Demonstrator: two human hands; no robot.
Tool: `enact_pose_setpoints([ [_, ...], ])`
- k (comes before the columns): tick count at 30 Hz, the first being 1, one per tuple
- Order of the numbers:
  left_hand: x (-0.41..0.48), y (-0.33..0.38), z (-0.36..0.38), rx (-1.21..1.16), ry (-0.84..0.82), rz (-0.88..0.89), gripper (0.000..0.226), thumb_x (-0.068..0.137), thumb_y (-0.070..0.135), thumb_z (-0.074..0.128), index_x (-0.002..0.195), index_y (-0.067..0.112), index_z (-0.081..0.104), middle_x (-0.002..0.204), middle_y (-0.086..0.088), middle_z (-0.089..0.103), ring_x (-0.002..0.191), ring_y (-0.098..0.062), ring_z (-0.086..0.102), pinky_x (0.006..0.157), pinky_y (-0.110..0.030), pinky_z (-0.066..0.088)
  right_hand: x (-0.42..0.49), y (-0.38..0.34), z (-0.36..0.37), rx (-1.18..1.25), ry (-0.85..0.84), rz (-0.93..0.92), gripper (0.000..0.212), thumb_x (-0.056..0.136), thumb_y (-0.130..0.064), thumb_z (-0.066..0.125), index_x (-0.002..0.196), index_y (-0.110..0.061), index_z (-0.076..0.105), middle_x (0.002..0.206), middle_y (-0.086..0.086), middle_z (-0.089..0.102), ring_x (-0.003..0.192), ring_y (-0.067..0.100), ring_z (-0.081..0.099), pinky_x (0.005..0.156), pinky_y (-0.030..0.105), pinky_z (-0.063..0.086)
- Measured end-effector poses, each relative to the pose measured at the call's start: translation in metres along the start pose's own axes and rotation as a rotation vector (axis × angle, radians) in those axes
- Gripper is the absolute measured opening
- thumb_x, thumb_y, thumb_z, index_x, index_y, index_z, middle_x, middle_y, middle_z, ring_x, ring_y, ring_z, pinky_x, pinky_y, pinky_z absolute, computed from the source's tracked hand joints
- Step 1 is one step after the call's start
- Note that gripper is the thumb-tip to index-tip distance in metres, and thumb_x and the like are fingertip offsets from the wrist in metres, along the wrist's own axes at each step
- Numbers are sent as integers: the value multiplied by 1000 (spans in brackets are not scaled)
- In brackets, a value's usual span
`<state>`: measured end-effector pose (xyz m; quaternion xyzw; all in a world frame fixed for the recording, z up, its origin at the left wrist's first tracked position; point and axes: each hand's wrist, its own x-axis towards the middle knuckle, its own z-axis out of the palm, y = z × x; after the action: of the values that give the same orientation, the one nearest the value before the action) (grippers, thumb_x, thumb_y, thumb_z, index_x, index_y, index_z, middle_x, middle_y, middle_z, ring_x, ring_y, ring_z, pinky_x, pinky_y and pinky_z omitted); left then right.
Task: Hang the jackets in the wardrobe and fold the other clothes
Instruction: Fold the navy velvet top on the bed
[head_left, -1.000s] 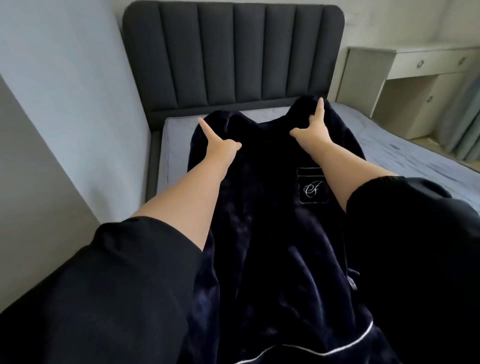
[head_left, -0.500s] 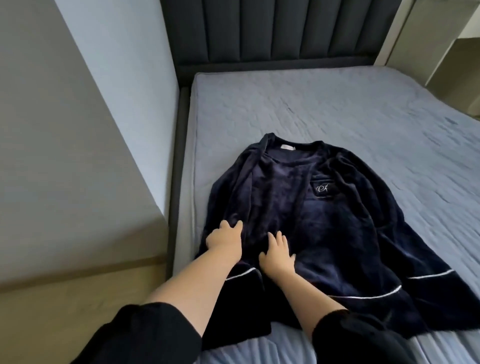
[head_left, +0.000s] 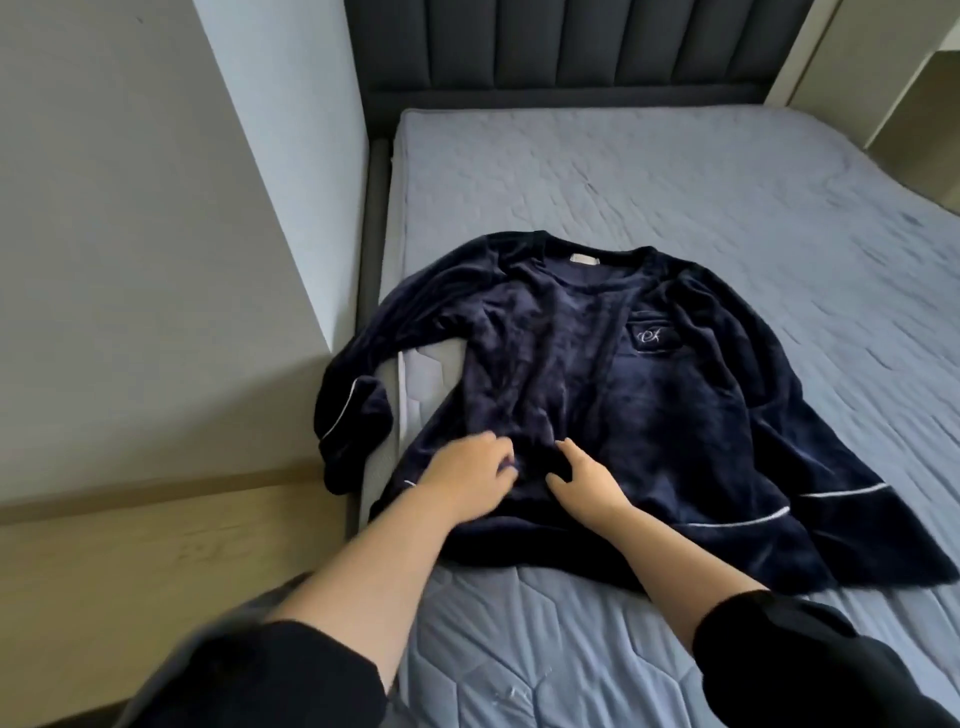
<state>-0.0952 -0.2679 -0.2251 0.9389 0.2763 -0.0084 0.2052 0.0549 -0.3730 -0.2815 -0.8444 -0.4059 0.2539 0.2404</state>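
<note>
Head view: nearest the camera, two black sleeves (head_left: 270, 675) pushed up bare forearms reach over the foot of a bed with a blue-grey quilted mattress cover (head_left: 675, 182) stitched in angular panels. Both hands rest on the lower front of a navy velour pullover top (head_left: 597, 364) that lies face up and spread out on the mattress, hem toward the person and neckline toward the head of the bed. The left hand (head_left: 467, 480) is motion-blurred, its fingers bent down onto the cloth; whether its grip pinches the fabric cannot be told. The right hand (head_left: 584, 486), just beside it, lies on the velvet with its grip loose and spread. The top has a soft sheen, white piping near the hem and cuffs, and a chest pocket (head_left: 652, 338) with a white embroidered monogram. Its wall-side sleeve (head_left: 348, 415) drapes over the mattress edge. Left of the bed stand a pale wood surface (head_left: 156, 545) and a plain pale wall (head_left: 130, 208). Beyond is a dark grey padded headboard (head_left: 571, 47) with vertical channels, and cream furniture (head_left: 883, 62) at the far right.
</note>
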Motion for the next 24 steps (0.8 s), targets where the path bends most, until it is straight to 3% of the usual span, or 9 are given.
enact_pose_setpoints([
  [3, -28, 9, 50, 115, -362, -13, 86, 80, 67, 52, 146, 19, 28, 150, -11, 25, 140, -28, 19, 113, -38, 15, -43, 12, -10, -67, 280, -190, 56, 89, -30, 60, 139, -13, 41, 142, 2, 45, 131, 19, 41, 104, 24, 30],
  [5, -35, 3, 56, 305, -360, 61, 99, 75, 58, 63, 151, 22, 10, 157, -9, 4, 145, -26, 2, 116, -44, 1, -72, 28, -14, -271, 377, -370, 65, 74, -35, 75, 129, -8, 53, 132, 9, 54, 123, 27, 50, 103, 36, 35],
  [7, -37, -2, 50, 433, -260, 68, 91, 78, 31, 68, 150, 24, 12, 157, -8, 3, 144, -26, 5, 115, -46, 6, -95, 48, -14, -603, 318, -483, 81, 54, -49, 83, 119, -6, 63, 122, 14, 61, 114, 32, 59, 97, 52, 41],
  [9, -40, -3, 43, 516, -134, 37, 80, 78, 10, 66, 145, 23, 25, 149, -10, 16, 135, -29, 21, 109, -44, 25, -111, 60, -18, -806, 209, -399, 93, 39, -58, 84, 117, -10, 67, 119, 14, 64, 111, 31, 62, 91, 57, 44],
  [12, -43, 4, 30, 434, 115, 29, 51, 78, -2, 58, 125, 17, 50, 121, -7, 39, 110, -28, 41, 83, -35, 40, -117, 64, -30, -863, 330, -229, 79, 27, -27, 93, 100, -6, 73, 108, 19, 67, 99, 36, 66, 85, 60, 46],
  [16, -47, 6, 6, 141, 551, 151, 40, 50, -14, 69, 86, 4, 68, 80, -13, 60, 75, -35, 58, 57, -38, 47, -111, 57, -61, -672, 547, -305, 43, 33, 12, 76, 72, -1, 62, 73, 15, 59, 63, 36, 59, 59, 41, 54],
  [18, -51, 5, -4, -121, 514, -83, 33, 61, -5, 62, 90, 11, 66, 84, -14, 64, 79, -37, 60, 60, -36, 45, -111, 49, -74, -466, 546, -197, 43, 44, 12, 70, 84, -1, 60, 73, 14, 60, 66, 36, 60, 51, 36, 46],
  [21, -51, -2, -3, -21, 36, -505, 18, 81, 13, 49, 95, 17, 61, 105, -10, 64, 99, -33, 59, 75, -30, 44, -113, 35, -78, -533, 246, -25, 28, 68, -9, 60, 95, -14, 56, 82, 10, 66, 78, 33, 62, 59, 33, 42],
  [24, -56, -4, 9, 166, -173, -474, 24, 86, 18, 48, 107, 16, 60, 117, -8, 59, 113, -29, 52, 87, -37, 45, -118, 37, -70, -460, -314, 72, 20, 81, -26, 56, 94, -15, 67, 92, 5, 68, 88, 21, 61, 73, 27, 45],
])
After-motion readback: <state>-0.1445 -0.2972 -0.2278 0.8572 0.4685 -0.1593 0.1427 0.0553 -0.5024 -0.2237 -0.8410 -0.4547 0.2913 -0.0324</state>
